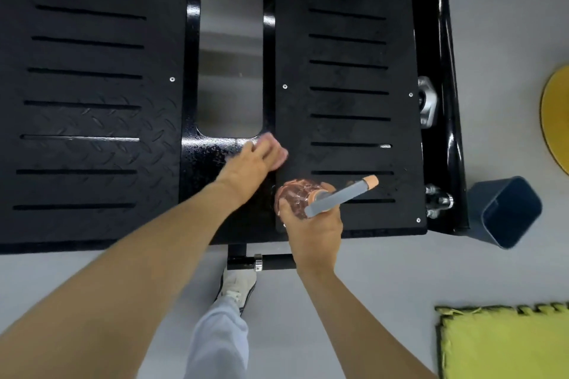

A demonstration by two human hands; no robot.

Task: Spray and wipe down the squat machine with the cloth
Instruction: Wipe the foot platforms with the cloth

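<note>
The squat machine's black footplate (pixel 92 86) fills the upper view, with two slotted tread panels and a glossy centre bar between them. My left hand (pixel 249 163) presses a pink cloth (pixel 277 149) flat on the wet, speckled centre bar at the inner edge of the right panel (pixel 348 77). Only the cloth's far edge shows past my fingers. My right hand (pixel 314 224) grips a clear pinkish spray bottle (pixel 292 194) over the near part of the right panel. Its grey nozzle head (pixel 338 195) points to the right.
A dark blue bin (pixel 508 212) stands on the grey floor at the machine's right corner. A yellow-green foam mat (pixel 505 344) lies at lower right, and a yellow disc (pixel 557 120) at the right edge. My leg and white shoe (pixel 238 286) stand below the frame's front bar.
</note>
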